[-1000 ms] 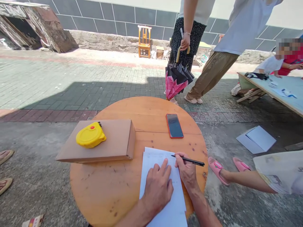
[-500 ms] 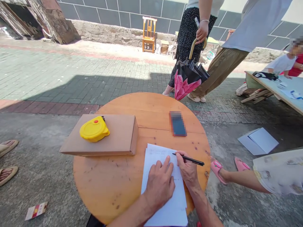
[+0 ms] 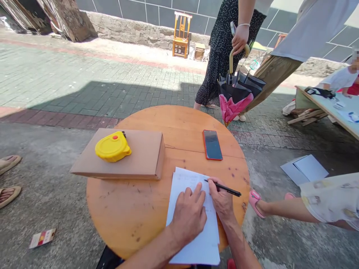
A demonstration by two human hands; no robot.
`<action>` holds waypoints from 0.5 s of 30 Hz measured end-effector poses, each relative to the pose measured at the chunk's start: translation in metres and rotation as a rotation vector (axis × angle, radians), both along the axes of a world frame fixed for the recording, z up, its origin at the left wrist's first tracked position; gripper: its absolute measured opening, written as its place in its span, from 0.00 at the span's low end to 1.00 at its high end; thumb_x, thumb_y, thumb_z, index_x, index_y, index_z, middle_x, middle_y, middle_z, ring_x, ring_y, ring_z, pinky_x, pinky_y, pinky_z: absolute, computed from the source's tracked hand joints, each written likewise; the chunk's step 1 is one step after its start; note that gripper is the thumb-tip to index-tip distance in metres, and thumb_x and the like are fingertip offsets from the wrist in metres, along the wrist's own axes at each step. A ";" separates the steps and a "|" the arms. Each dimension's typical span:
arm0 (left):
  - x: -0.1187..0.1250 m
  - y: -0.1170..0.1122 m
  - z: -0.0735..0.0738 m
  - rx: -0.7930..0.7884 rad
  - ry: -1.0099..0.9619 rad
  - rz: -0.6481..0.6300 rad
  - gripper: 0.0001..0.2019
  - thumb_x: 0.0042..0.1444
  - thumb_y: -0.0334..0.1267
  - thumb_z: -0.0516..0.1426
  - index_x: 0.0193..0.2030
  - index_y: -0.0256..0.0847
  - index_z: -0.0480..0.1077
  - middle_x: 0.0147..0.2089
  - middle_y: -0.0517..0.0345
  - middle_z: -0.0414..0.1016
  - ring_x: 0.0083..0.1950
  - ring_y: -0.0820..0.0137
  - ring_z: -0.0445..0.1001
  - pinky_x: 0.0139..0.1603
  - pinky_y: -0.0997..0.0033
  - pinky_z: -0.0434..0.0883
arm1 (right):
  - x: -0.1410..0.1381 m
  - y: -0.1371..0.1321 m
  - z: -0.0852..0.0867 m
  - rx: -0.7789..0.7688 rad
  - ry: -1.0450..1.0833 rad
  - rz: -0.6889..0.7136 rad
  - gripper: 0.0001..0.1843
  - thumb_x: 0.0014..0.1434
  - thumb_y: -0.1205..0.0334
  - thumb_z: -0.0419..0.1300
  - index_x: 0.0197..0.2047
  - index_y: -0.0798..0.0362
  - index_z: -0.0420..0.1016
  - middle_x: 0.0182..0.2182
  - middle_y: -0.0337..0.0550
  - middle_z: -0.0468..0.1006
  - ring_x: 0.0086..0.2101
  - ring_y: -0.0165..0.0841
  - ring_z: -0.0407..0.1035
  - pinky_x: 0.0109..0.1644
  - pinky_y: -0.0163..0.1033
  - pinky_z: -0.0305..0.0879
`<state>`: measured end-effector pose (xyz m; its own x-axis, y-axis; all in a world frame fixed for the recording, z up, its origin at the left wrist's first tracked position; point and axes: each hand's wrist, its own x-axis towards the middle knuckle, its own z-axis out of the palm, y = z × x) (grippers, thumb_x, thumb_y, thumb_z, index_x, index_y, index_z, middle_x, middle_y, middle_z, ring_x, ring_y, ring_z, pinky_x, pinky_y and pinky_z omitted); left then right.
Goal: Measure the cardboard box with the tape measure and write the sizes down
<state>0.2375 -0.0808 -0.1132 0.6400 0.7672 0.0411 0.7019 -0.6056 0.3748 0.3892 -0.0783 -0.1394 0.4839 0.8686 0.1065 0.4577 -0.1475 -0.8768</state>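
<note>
Several white paper sheets (image 3: 193,252) lie stacked on the round wooden table (image 3: 120,220), with lines of small writing near the top. My left hand (image 3: 188,211) rests flat on the sheets, fingers stretched out and a little apart. In my right hand (image 3: 223,201), a black pen (image 3: 228,189) is pinched between thumb and fingers; its tip is at the paper's upper right, close to the written lines. I cannot tell whether the tip touches the paper. The edge of my right hand lies at the paper's right side.
A cardboard box (image 3: 140,158) on the table's left carries a yellow tape measure (image 3: 112,147). A red-edged phone (image 3: 212,145) lies at the back right. Beyond the table, a person holds a folded black-and-pink umbrella (image 3: 237,99). Another person's pink-slippered foot (image 3: 255,201) is at the right.
The umbrella has shifted right and slightly down, and the person holding it has moved. The view has tilted slightly. My hands and the pen keep nearly the same place on the paper.
</note>
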 end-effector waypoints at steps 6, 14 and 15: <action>0.000 0.000 0.000 0.012 0.002 0.002 0.19 0.57 0.35 0.53 0.56 0.43 0.65 0.68 0.57 0.61 0.48 0.58 0.65 0.44 0.54 0.68 | -0.001 0.000 0.002 0.012 -0.013 -0.018 0.13 0.60 0.53 0.55 0.34 0.52 0.76 0.24 0.39 0.77 0.23 0.32 0.68 0.26 0.36 0.64; 0.000 0.000 0.001 0.009 0.006 0.007 0.19 0.57 0.34 0.53 0.56 0.43 0.65 0.68 0.58 0.61 0.49 0.58 0.66 0.45 0.54 0.69 | 0.001 -0.001 0.001 -0.002 -0.004 -0.004 0.12 0.59 0.54 0.56 0.33 0.52 0.76 0.23 0.39 0.75 0.23 0.32 0.67 0.27 0.36 0.64; 0.000 0.001 0.001 0.009 0.009 0.007 0.19 0.57 0.34 0.53 0.56 0.43 0.65 0.68 0.58 0.61 0.48 0.58 0.66 0.44 0.54 0.69 | 0.001 -0.001 0.001 -0.002 0.000 -0.009 0.12 0.59 0.54 0.56 0.33 0.52 0.76 0.22 0.38 0.75 0.23 0.32 0.66 0.28 0.37 0.64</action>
<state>0.2375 -0.0802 -0.1120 0.6351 0.7712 0.0425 0.7094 -0.6042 0.3627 0.3901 -0.0792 -0.1385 0.4918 0.8643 0.1054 0.4567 -0.1530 -0.8764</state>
